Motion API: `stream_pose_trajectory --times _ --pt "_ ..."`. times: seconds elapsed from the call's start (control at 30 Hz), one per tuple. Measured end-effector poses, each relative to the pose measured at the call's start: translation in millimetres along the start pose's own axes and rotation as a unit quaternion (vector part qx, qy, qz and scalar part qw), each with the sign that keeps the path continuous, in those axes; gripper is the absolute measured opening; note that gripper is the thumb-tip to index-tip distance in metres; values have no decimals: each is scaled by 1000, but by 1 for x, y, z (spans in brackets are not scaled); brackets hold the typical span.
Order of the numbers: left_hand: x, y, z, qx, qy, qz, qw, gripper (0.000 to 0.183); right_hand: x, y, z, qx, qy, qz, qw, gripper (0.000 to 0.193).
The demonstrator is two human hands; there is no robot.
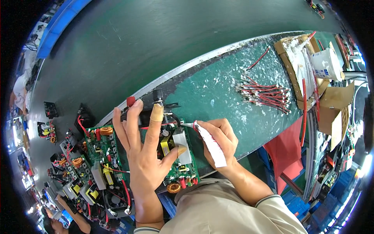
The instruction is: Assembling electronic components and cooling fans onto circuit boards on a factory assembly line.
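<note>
My left hand (146,160) is spread over a green circuit board (177,171), its fingers stretched out. A tan covering wraps one fingertip, close to a black terminal knob (157,94); another fingertip is by a red terminal knob (131,101). The thumb lies at a pale metal heat sink (181,146) on the board. My right hand (224,142) grips a white squeeze tube (212,146), tilted. Its nozzle points left, close to a black cable near the board's far edge; whether they touch I cannot tell. Part of the board is hidden under my left hand.
More circuit boards (101,146) and wired assemblies crowd the left. Several short red-and-black wires (265,93) lie in a pile on the stained green table (210,89). Right of it stand a cardboard box (290,58) and a white bucket (326,64). A metal rail (194,62) borders the table.
</note>
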State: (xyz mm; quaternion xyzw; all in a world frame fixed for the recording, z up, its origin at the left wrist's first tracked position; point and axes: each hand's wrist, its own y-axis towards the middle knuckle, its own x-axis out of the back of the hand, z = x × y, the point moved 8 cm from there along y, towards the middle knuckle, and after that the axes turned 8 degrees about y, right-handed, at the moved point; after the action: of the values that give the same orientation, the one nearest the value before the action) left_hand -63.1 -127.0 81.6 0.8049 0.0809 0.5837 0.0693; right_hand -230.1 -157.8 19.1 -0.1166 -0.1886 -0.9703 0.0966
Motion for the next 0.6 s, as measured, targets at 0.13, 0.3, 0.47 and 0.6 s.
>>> stream_pose_trajectory --times 0.13,0.3,0.47,0.6 --pt "2 0 -1 -1 -2 -1 1000 102 0 0 0 11 -1 -11 1000 34" --pt "2 -1 -4 -6 3 -7 1000 101 2 -1 0 16 0 -29 999 32" --pt "2 -3 -7 -20 24 -27 999 101 3 -2 1 17 18 -35 999 31" --pt "3 -3 -7 -20 36 -23 999 99 2 -1 0 2 29 -24 999 32"
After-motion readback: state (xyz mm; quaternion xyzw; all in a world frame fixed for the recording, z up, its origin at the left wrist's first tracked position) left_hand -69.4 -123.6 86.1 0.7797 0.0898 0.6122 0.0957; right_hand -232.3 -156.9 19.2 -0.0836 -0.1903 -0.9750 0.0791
